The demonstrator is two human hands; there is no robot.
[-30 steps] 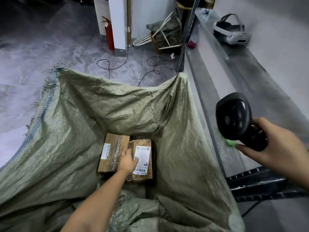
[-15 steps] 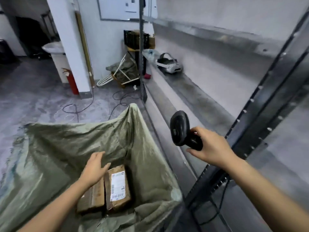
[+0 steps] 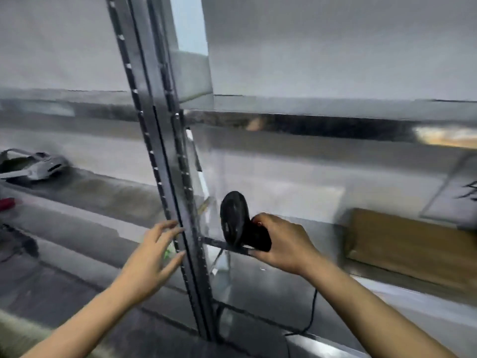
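Note:
My right hand grips the handle of a black barcode scanner, whose round head points left; its black cable hangs down below my wrist. My left hand is raised with its fingers spread and holds nothing, its fingertips close to the upright metal post of a shelving rack. The view is blurred by motion. The sack and its parcels are out of view.
A white headset lies on the metal shelf at the left. A brown cardboard box sits on the shelf at the right. A small red object shows at the left edge.
My head has turned right and up, from the sack to the rack. My left hand has left the parcels in the sack and risen toward the post. My right hand still holds the scanner.

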